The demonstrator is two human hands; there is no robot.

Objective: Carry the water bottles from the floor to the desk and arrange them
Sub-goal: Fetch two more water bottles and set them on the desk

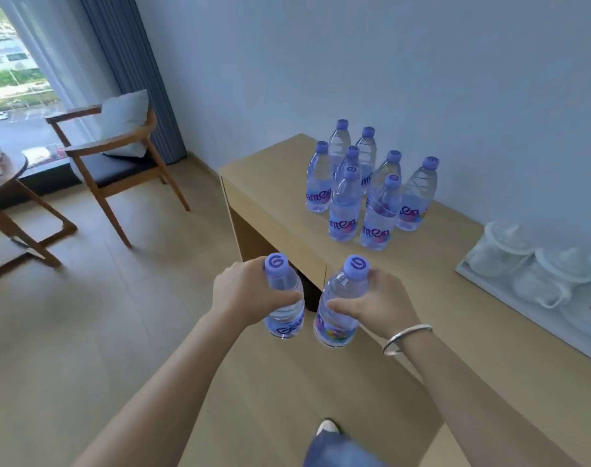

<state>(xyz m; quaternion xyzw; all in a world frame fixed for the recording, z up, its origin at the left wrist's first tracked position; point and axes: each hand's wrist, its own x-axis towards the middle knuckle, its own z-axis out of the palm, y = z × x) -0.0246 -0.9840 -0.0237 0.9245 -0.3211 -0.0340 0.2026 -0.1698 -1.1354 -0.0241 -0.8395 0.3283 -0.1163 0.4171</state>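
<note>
The pale wood worktop (280,183) is running off the picture at 4 o'clock. At 3 o'clock a white tray of cups (536,274) is looking blurry and cut off. Eight clear plastic bottles (364,183) with purple caps are standing close together at 1 o'clock; their labels are partly hidden. The left hand (245,293) is gripping one bottle (284,301), the right hand (376,305) another bottle (337,308), just beside the worktop's front edge.
</note>
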